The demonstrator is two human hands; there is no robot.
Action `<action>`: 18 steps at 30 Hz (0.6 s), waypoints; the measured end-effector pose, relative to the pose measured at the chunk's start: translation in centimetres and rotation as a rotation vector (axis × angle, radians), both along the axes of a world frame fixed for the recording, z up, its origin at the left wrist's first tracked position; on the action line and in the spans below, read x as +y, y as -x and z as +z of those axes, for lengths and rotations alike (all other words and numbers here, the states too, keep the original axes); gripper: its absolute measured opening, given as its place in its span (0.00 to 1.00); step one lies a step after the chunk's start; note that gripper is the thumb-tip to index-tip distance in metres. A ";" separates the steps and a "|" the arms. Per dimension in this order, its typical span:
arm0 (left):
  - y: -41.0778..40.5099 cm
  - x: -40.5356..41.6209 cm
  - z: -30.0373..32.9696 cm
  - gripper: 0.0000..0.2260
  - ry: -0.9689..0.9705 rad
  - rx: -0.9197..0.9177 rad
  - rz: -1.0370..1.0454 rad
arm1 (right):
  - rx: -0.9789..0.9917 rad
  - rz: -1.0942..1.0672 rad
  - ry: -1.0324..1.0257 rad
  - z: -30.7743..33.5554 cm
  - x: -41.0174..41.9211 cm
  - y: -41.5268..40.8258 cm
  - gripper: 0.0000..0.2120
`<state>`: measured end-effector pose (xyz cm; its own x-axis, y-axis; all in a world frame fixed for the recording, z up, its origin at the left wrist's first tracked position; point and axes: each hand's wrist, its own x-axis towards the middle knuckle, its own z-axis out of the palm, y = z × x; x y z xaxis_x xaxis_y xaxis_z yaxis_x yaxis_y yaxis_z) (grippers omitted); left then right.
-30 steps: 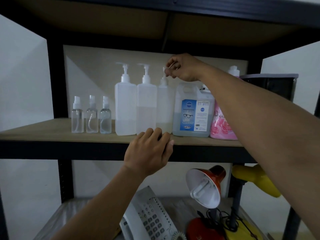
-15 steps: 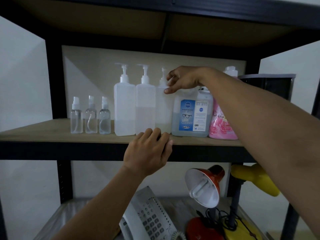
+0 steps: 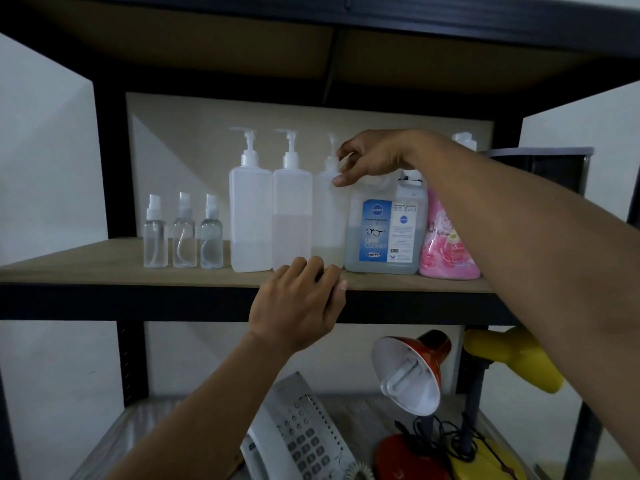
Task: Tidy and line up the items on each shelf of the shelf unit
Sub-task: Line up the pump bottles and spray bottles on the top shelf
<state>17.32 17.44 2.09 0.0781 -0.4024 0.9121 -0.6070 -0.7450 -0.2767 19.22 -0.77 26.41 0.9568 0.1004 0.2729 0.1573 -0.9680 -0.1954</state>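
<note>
On the wooden shelf (image 3: 104, 265) stand three small spray bottles (image 3: 184, 233), three tall white pump bottles, a lens cleaner jug (image 3: 386, 230) and a pink pouch (image 3: 446, 251), all in one row. My right hand (image 3: 374, 157) holds the third pump bottle (image 3: 329, 220) at its neck, thumb on its shoulder and fingers around the pump stem. The first pump bottle (image 3: 250, 216) and second pump bottle (image 3: 292, 216) stand just to its left, touching. My left hand (image 3: 298, 303) grips the shelf's front edge below them, fingers curled over the board.
A white-capped bottle (image 3: 464, 142) shows behind my right arm, and a dark bin (image 3: 540, 164) stands at the shelf's right end. On the lower shelf lie a white desk phone (image 3: 298, 441), a red desk lamp (image 3: 412, 368) and a yellow lamp (image 3: 512, 358) with tangled cords.
My right hand has dropped from the third pump bottle's pump head down to its neck and shoulder. My left hand has stayed on the shelf edge.
</note>
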 end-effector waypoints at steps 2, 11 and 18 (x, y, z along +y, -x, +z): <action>0.0 0.0 0.0 0.16 0.002 0.002 -0.001 | -0.004 -0.005 -0.019 0.1 0.0 0.0 0.39; -0.3 0.0 -0.1 0.17 0.004 -0.011 0.006 | -0.371 0.101 -0.273 -0.5 1.4 0.3 0.24; -0.3 -0.1 -0.1 0.17 0.008 -0.021 0.007 | -0.516 0.104 -0.321 -1.1 2.4 -0.8 0.09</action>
<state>17.64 17.37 1.94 0.0621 -0.3944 0.9168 -0.5958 -0.7516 -0.2830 20.05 1.62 25.27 0.6832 0.0226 0.7299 0.3997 -0.8481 -0.3478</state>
